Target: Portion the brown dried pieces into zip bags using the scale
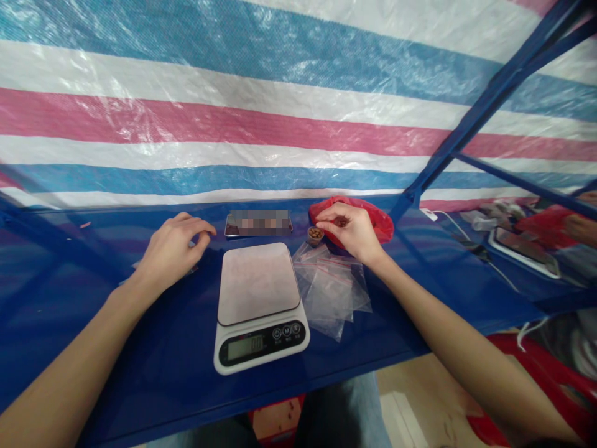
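My right hand [349, 229] reaches over a red plastic bag [383, 223], thumb and forefinger brought together at the rim of a small cup [315, 241]. Brown, nut-like pieces [316, 233] fill the cup. What the fingertips pinch, if anything, cannot be made out. More dark brown pieces [342, 221] show in the bag through the gap between thumb and fingers. Left of the kitchen scale [259, 286], my left hand [175, 247] rests loosely bent with nothing seen in it. Some clear plastic lies partly hidden under it. The scale's platform is bare and its display reads 0.0.
Clear zip bags [331, 289] overlap right of the scale. A phone [259, 224] lies behind it. Blue metal bars [485, 106] and a striped sheet [209, 124] bound the blue table [186, 367]. Another person's hand [583, 218] appears at far right, near a white-edged device [525, 252].
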`<state>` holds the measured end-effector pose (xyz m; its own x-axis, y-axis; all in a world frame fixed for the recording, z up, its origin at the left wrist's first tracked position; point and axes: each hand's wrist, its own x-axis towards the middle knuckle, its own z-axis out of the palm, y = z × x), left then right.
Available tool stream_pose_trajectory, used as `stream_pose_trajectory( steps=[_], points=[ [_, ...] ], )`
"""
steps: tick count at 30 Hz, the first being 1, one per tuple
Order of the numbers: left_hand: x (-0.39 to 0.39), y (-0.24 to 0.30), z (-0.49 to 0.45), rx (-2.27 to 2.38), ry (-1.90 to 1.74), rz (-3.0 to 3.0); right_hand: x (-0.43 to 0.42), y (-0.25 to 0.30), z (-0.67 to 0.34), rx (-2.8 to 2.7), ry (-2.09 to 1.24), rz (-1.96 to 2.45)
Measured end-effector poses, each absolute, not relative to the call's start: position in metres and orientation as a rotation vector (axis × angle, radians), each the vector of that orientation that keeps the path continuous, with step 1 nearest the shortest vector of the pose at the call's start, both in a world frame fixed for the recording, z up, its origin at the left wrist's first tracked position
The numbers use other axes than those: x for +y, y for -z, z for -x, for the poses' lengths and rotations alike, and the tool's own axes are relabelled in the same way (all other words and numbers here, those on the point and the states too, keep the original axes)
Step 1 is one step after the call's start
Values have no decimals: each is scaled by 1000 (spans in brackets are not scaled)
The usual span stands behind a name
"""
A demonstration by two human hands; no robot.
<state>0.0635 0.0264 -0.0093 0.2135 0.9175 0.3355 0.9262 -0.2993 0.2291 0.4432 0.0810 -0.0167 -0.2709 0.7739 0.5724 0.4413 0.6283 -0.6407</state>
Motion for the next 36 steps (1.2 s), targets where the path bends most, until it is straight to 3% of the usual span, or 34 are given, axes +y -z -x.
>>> stream_pose_trajectory(
  steps=[36],
  points=[
    [27, 9, -64, -1834, 655, 2433, 72, 8, -445, -1989, -374, 926]
  ],
)
